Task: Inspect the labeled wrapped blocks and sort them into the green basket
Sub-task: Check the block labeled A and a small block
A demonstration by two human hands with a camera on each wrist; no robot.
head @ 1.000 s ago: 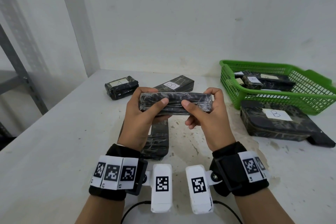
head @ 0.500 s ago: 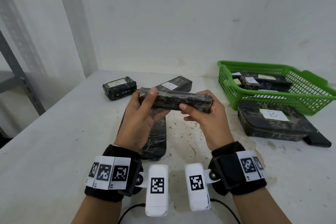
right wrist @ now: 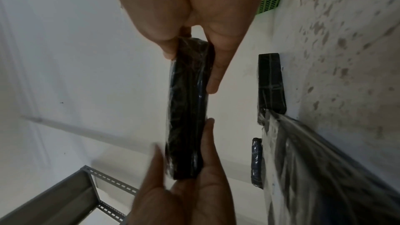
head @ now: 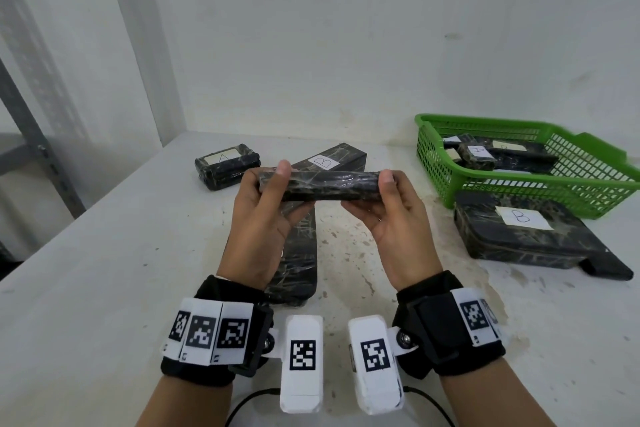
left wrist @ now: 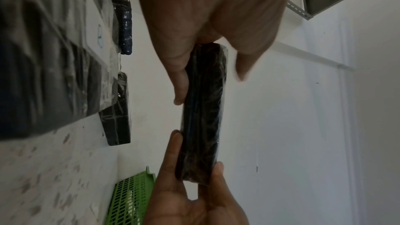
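A long black wrapped block [head: 322, 185] is held level above the table by both hands, one at each end. My left hand [head: 266, 208] grips its left end, thumb on top; my right hand [head: 384, 208] grips its right end. No label shows on the held block [left wrist: 203, 114] [right wrist: 188, 107] in any view. The green basket [head: 526, 166] stands at the right with several wrapped blocks inside, one marked A [head: 476, 152]. On the table lie a small block marked A [head: 227, 165], a long block marked B [head: 332, 159] and a wide block marked B [head: 519, 236].
Another long black block [head: 298, 263] lies on the table under my left hand. A white wall runs behind the table. A grey metal shelf frame [head: 31, 135] stands at the far left. The table top [head: 104, 288] is stained white.
The block has been turned in my hands and raised a little. My thumbs now sit at its top edge near the two ends, and my palms face up more.
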